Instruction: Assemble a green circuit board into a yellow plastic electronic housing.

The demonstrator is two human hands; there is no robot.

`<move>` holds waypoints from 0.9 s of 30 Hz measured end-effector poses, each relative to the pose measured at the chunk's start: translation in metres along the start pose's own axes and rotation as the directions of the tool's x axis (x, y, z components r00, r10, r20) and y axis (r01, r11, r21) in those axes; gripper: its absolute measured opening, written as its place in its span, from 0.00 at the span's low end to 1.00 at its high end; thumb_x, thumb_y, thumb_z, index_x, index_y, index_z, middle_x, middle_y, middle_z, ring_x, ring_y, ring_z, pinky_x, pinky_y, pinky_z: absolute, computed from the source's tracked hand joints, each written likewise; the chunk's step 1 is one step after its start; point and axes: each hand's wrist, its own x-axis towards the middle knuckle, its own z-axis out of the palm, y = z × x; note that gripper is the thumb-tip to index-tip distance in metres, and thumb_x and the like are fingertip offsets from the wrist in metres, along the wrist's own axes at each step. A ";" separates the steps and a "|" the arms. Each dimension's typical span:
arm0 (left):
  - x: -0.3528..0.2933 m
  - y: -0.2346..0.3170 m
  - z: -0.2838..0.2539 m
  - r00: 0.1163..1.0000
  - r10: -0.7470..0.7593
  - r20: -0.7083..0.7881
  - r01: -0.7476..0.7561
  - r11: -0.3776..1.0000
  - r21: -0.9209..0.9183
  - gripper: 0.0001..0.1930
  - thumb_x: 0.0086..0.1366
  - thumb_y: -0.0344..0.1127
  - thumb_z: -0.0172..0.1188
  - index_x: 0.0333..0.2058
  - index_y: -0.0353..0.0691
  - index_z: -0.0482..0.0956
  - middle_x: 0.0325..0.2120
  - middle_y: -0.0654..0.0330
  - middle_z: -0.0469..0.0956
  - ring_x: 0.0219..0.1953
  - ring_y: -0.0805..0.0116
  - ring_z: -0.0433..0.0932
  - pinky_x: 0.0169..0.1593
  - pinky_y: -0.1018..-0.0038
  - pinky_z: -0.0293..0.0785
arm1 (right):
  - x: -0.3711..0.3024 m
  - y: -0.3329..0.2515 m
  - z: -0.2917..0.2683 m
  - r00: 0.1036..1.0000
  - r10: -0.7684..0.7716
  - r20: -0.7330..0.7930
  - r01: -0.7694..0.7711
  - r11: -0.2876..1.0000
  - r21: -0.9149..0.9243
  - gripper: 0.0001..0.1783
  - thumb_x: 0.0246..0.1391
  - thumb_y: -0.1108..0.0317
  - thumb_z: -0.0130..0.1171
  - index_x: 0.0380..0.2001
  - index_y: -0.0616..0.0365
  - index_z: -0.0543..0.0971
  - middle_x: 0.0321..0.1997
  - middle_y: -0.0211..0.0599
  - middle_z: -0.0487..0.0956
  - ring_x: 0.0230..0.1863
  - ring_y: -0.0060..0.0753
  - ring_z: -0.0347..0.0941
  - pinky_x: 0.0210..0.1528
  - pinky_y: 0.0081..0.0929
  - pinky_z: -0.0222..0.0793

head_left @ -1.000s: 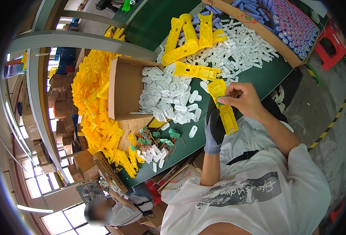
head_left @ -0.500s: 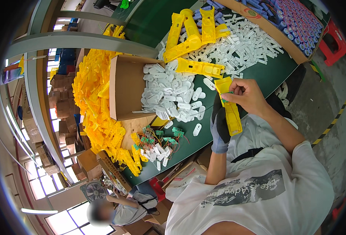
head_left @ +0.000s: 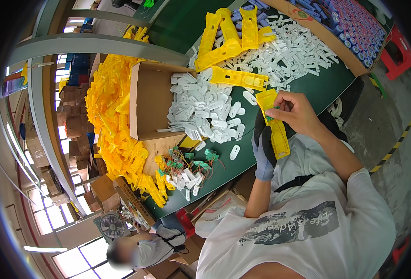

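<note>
Your left hand (head_left: 264,148) grips an uncovered yellow plastic casing (head_left: 280,138). Your right hand (head_left: 296,112) pinches a small green circuit board (head_left: 268,118) there; fitting looks unfinished.

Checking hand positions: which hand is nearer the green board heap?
Left: the left hand is right of the green board heap; the right hand is farther right and higher in view.

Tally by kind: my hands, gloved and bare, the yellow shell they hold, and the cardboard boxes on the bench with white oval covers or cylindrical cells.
Gloved left hand: 1
Bare right hand: 1
Held yellow shell: 1
Cardboard box with white covers: 1
Cell box with cylindrical cells: 1
Total: 5
</note>
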 end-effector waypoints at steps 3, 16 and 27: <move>0.000 0.000 0.001 1.000 0.013 -0.005 -0.013 0.999 -0.041 0.25 0.66 0.31 0.45 0.63 0.36 0.59 0.52 0.57 0.70 0.48 0.72 0.72 0.51 0.73 0.69 | -0.001 -0.002 -0.003 1.000 -0.009 -0.002 0.009 1.000 -0.011 0.15 0.48 0.64 0.69 0.22 0.61 0.74 0.17 0.19 0.68 0.19 0.08 0.56 0.19 0.14 0.51; 0.006 0.002 0.010 0.980 0.115 -0.160 -0.100 0.990 0.100 0.12 0.69 0.34 0.50 0.49 0.37 0.69 0.39 0.61 0.75 0.37 0.76 0.75 0.41 0.76 0.73 | -0.008 -0.016 -0.004 0.997 0.076 -0.017 -0.069 0.968 0.239 0.11 0.52 0.67 0.64 0.28 0.63 0.75 0.24 0.27 0.76 0.24 0.13 0.68 0.28 0.14 0.65; 0.005 -0.002 0.013 0.960 0.134 -0.246 -0.134 0.991 0.017 0.12 0.70 0.36 0.49 0.48 0.38 0.70 0.38 0.62 0.74 0.37 0.76 0.73 0.40 0.77 0.71 | -0.012 -0.007 0.003 1.000 -0.024 0.019 0.024 1.000 -0.004 0.09 0.57 0.68 0.58 0.35 0.65 0.75 0.28 0.31 0.77 0.28 0.16 0.71 0.33 0.17 0.67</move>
